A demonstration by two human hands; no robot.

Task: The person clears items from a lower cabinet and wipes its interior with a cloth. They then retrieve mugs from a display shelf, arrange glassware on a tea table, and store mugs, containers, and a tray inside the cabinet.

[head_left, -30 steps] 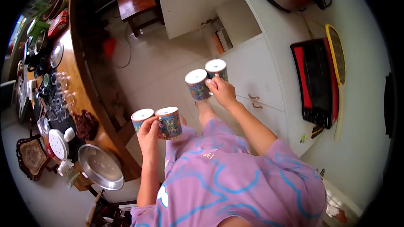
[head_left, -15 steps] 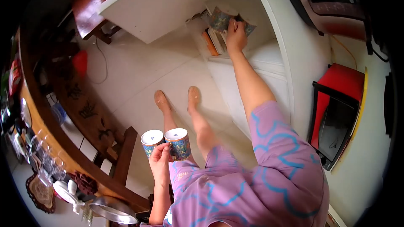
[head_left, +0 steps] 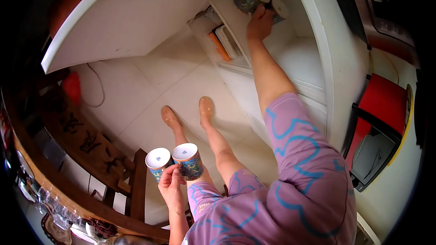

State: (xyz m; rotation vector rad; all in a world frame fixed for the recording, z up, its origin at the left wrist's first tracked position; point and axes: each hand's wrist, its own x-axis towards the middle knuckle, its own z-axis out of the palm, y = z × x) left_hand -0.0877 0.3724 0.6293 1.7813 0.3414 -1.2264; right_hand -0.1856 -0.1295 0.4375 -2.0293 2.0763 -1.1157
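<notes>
My left hand (head_left: 171, 186) is closed on the handles of two patterned blue mugs, held upright side by side in front of my legs. The left mug (head_left: 158, 158) and the right mug (head_left: 191, 168) show white insides with a small mark at the bottom. Reaching into the white cabinet (head_left: 310, 63), my right hand (head_left: 260, 25) grips two more mugs of the same pattern. One of these, the upper mug (head_left: 247, 1), is tilted to the side; the other mug (head_left: 280, 11) is partly covered by my fingers.
The white cabinet door (head_left: 113, 27) stands swung out at upper left. Books or boxes (head_left: 222, 43) stand in a side compartment. A red appliance (head_left: 383, 104) sits on the right. At left is a wooden bench (head_left: 91, 131) near a curved wooden counter edge (head_left: 68, 190).
My right hand and its mugs have moved up and deeper into the cabinet, and the mugs have turned. My left hand has shifted slightly, still holding its mugs. The view has shifted.
</notes>
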